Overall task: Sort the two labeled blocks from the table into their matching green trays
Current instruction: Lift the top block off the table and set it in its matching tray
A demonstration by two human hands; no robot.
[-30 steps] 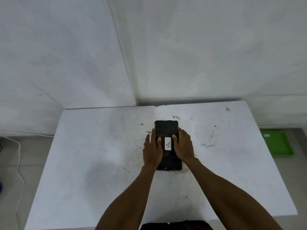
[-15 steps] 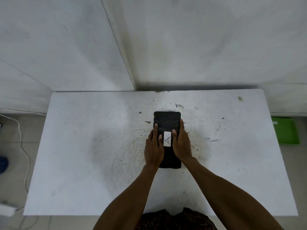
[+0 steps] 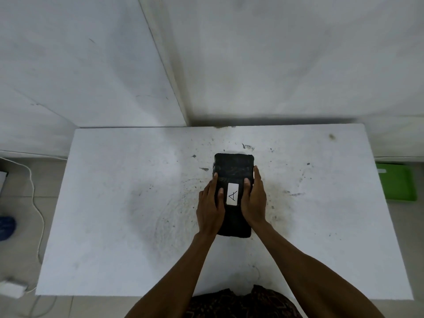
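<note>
A black block (image 3: 234, 167) lies lengthwise in the middle of the white table (image 3: 114, 203). It carries a white label with the letter A (image 3: 232, 194). My left hand (image 3: 210, 206) grips the block's left side, thumb on top beside the label. My right hand (image 3: 254, 200) grips its right side the same way. The block rests on the table between both hands. A green tray (image 3: 397, 184) sits on the floor past the table's right edge. No second block or second tray is in view.
White walls meet in a corner right behind the table. On the floor to the left lie a white cable (image 3: 34, 203), a white adapter (image 3: 11, 289) and a blue object (image 3: 6, 227). Dark scuff marks dot the tabletop.
My view has tilted down and shifted left, showing more of the floor. Both hands have closed tighter around the block's sides; the block stays in place.
</note>
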